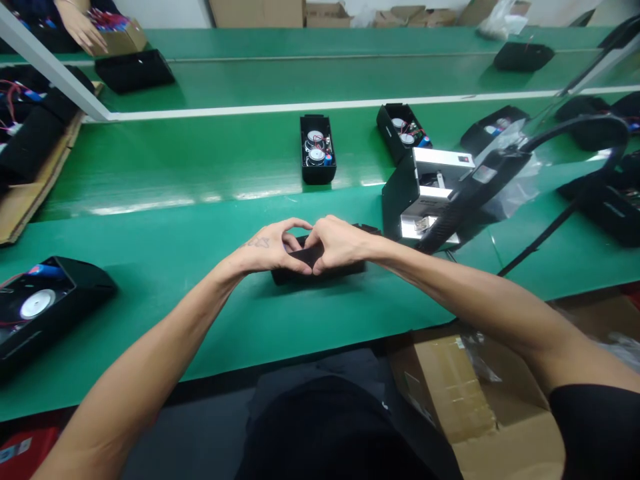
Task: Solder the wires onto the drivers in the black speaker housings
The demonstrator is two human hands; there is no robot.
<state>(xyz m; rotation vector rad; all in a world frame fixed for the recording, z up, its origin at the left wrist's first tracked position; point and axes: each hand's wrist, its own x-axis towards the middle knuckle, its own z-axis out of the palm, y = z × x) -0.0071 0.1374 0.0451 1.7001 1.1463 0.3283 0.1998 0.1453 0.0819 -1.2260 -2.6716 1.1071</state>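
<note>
A black speaker housing (350,269) lies on the green bench (165,253) straight ahead of me. My left hand (270,247) grips its left part, fingers curled over the top. My right hand (336,243) presses on it from the right, thumb and fingers closed on the casing. The two hands meet over the middle and hide most of the housing.
An open housing with a round speaker (43,307) sits at the left edge. More open housings (317,148) (403,131) ride the far belt. A black-and-white machine (425,197) stands to the right, a cardboard box (465,393) below. Another person's hand (80,27) is far left.
</note>
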